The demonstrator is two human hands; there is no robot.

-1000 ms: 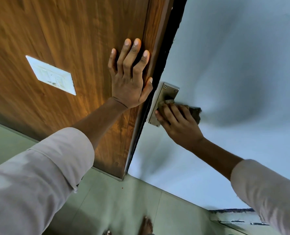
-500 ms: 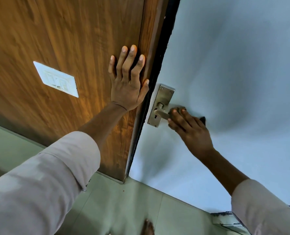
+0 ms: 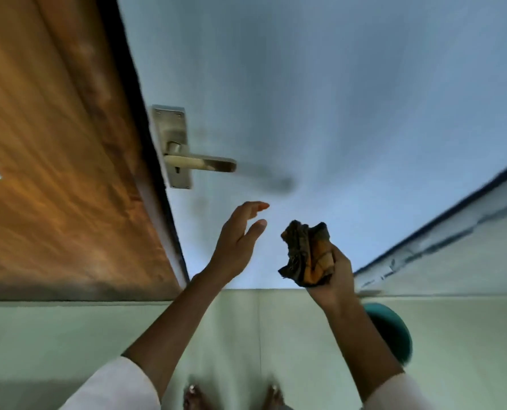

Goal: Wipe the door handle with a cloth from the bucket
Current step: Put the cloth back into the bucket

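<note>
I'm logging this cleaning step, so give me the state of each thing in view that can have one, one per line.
door handle: bare, lever level, nothing touching it.
cloth: bunched up, held in the right hand, clear of the handle.
right hand: closed on the cloth.
left hand: open, empty, in the air below the handle.
bucket: on the floor, mostly hidden behind the right arm.

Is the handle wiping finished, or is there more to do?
Seemingly near the end. The door handle is bare, with no hand on it. The right hand holds the bunched cloth away from it; the left hand hangs open. The green bucket waits below, perhaps for the cloth's return.
</note>
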